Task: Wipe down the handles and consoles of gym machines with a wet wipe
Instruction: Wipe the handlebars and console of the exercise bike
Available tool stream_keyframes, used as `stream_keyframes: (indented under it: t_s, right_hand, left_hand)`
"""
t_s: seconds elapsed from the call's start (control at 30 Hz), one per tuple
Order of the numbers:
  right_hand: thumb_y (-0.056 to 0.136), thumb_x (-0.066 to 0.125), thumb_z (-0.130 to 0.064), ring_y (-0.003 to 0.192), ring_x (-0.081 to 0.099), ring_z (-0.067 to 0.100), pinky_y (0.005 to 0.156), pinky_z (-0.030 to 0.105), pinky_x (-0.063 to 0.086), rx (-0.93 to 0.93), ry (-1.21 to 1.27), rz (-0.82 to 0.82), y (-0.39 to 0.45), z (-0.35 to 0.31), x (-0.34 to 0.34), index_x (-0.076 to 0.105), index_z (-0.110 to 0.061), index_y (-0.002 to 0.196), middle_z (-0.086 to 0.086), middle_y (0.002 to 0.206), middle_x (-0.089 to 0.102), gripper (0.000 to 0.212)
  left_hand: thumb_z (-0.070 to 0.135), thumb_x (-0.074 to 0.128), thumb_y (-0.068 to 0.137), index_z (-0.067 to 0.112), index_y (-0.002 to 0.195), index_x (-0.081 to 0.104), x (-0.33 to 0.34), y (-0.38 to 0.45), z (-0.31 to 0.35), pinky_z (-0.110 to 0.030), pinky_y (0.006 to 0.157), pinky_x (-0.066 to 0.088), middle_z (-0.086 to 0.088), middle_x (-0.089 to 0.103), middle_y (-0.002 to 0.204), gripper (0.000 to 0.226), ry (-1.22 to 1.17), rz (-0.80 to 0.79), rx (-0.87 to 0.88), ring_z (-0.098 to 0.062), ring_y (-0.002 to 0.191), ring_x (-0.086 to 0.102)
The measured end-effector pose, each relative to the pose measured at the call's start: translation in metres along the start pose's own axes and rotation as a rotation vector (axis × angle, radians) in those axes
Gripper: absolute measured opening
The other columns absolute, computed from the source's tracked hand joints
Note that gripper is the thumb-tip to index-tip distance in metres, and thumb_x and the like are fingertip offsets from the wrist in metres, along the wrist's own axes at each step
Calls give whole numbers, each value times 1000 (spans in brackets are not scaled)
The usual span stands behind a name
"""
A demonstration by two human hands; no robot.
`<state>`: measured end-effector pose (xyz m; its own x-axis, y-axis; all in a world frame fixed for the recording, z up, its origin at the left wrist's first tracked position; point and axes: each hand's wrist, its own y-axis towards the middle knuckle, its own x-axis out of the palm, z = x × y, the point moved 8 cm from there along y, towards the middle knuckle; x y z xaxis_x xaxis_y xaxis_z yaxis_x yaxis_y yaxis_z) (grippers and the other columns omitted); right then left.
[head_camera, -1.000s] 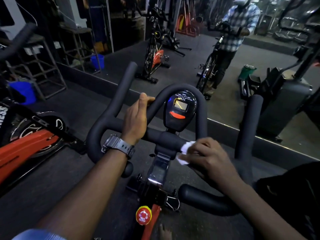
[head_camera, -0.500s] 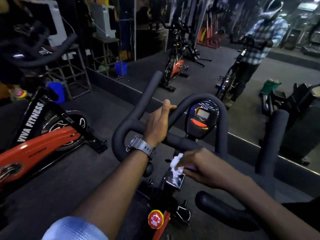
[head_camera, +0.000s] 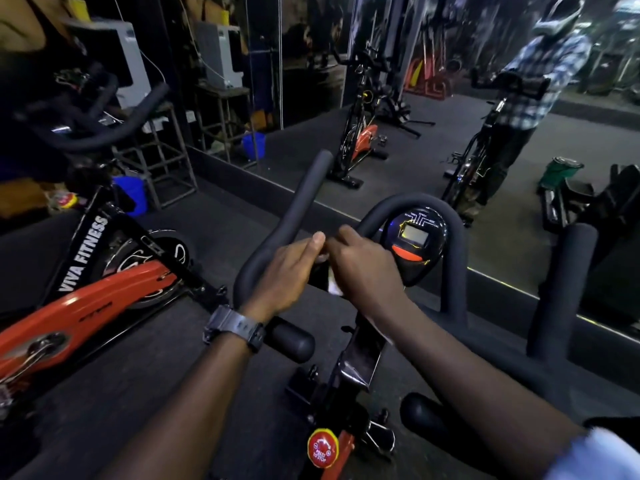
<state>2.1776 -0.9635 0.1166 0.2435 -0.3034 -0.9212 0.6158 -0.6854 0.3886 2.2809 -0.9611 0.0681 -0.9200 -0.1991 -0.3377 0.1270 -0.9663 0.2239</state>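
A spin bike's black foam handlebar (head_camera: 298, 202) fills the middle of the head view, with a small console (head_camera: 414, 240) inside its centre loop. My left hand (head_camera: 287, 275), a watch on its wrist, rests over the bar left of the console. My right hand (head_camera: 367, 271) sits just beside it and pinches a white wet wipe (head_camera: 334, 287); only a small corner of the wipe shows under the fingers. The fingertips of both hands meet at the wipe. Whether the left hand also grips the wipe is unclear.
A second orange and black bike (head_camera: 104, 292) stands close on the left. A red stop knob (head_camera: 322, 448) sits on the frame below the bar. The right handle grip (head_camera: 561, 289) rises on the right. A wall mirror (head_camera: 433, 109) ahead reflects bikes and a person.
My right hand has lifted with the wipe from the bar's stem up to the left hand near the console. The left hand has loosened from the loop. The camera has swung left.
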Motion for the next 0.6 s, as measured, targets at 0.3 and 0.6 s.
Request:
stream_keyframes:
  t_s: [0.3, 0.6]
  right_hand:
    - [79, 69, -22, 80, 51, 23, 62, 36, 47, -400, -18, 16, -37, 1, 2, 69, -22, 82, -3, 88, 60, 3]
    - [90, 66, -18, 85, 56, 30, 81, 36, 46, -97, -61, 347, -17, 102, -92, 71, -11, 98, 8, 93, 65, 12]
  left_hand:
    - [69, 28, 93, 18, 127, 67, 0, -4, -2, -38, 106, 48, 6, 72, 120, 73, -44, 1, 85, -4, 116, 64]
    - [78, 29, 89, 29, 117, 67, 2, 2, -1, -43, 103, 50, 6, 74, 112, 69, -134, 42, 99, -10, 108, 68]
